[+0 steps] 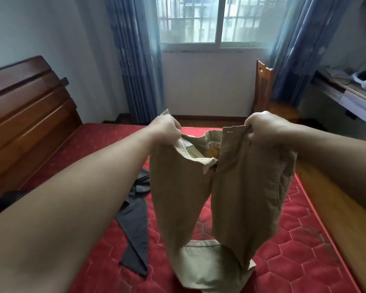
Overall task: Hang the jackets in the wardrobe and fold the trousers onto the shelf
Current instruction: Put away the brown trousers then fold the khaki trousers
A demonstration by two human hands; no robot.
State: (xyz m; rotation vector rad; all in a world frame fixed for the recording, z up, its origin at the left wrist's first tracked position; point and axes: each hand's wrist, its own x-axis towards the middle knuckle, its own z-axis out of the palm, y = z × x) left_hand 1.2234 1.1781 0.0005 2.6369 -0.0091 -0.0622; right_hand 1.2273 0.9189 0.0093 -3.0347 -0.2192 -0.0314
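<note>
I hold a pair of khaki trousers (pixel 220 195) up by the waistband over the red mattress (pixel 294 240). My left hand (pixel 167 129) pinches the left side of the waistband, and my right hand (pixel 264 129) grips the right side by the buttonhole. The fly hangs undone between my hands. Both legs hang down and their ends crumple on the mattress near me. A dark grey garment (pixel 135 220), seemingly another pair of trousers, lies spread on the mattress to the left, partly behind the khaki pair.
A dark wooden headboard (pixel 25 115) stands at the left. A wooden chair (pixel 266 96) sits by the window with blue curtains (pixel 135 60). A desk (pixel 351 96) with items on it is at the right. Wooden floor runs along the mattress's right side.
</note>
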